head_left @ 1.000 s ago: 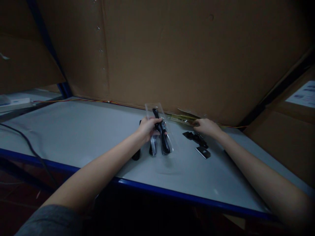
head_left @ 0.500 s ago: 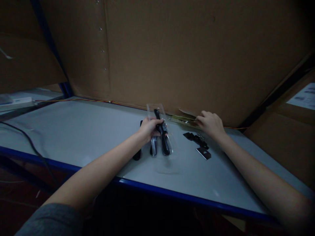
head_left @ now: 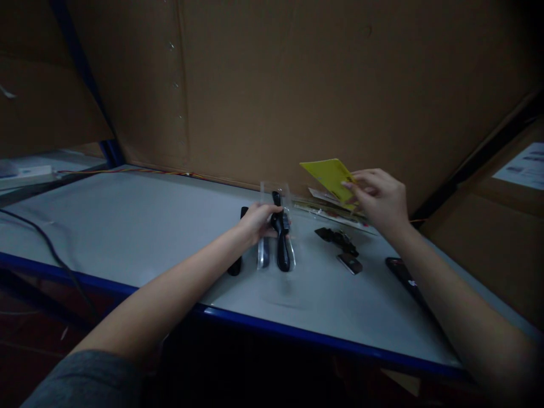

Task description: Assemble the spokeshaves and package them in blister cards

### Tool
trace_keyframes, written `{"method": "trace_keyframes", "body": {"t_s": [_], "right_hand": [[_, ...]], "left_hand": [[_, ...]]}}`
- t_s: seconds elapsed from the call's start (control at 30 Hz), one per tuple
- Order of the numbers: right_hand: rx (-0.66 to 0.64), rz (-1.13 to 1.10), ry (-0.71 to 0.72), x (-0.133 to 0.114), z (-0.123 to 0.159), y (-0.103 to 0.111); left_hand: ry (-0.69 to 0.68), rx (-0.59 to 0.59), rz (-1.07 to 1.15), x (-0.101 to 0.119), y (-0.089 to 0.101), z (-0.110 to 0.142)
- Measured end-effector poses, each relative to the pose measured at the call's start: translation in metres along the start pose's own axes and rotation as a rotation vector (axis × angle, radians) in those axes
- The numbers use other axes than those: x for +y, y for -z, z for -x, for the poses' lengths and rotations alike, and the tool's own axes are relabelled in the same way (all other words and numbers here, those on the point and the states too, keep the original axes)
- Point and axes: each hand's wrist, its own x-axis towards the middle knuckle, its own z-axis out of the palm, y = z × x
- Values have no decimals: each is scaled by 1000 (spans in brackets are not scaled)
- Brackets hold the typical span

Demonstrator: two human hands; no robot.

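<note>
My left hand (head_left: 262,221) is closed on a clear plastic blister tray (head_left: 274,187) near the middle of the table. In the tray lies a black long-handled tool (head_left: 283,252), with my thumb over its narrow upper part; its exact kind is unclear. A thin yellow card or leaflet (head_left: 326,174) with dark print is pinched in my right hand (head_left: 378,195), raised above the back of the table. Below that hand are several small black parts (head_left: 338,239) and a small dark flat piece with a light edge (head_left: 349,263). A black rod-like object (head_left: 235,267) is partly hidden behind my left wrist.
Flat printed packaging (head_left: 335,216) lies along the cardboard wall (head_left: 272,96) at the back. A dark flat object (head_left: 402,275) is partly under my right forearm. A black cable (head_left: 49,241) crosses the left of the table, which has a blue front edge (head_left: 272,324).
My right hand has lifted from the back of the table, and the yellow card now shows in it. The dark flat object by my right forearm has come into view. My left hand keeps the tray.
</note>
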Motion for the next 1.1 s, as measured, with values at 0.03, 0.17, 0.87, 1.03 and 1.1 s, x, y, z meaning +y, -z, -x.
{"method": "trace_keyframes", "body": {"t_s": [0.03,0.17,0.87,1.03,1.1], "right_hand": [[-15,-78,0,-8,2,1],[-79,-195,179,-37,10,1],[118,-1015,-416,-23,33,-30],[278,-1330,-814,-19,31,-28],[211,-1437,-837,-21,31,-25]], "left_hand": [[32,-21,0,1,0,1],[136,-65,-5,6,-1,2],[91,-392,-277,8,-1,8],[77,-436,-279,10,-1,10],[100,-458,-281,11,-2,12]]}}
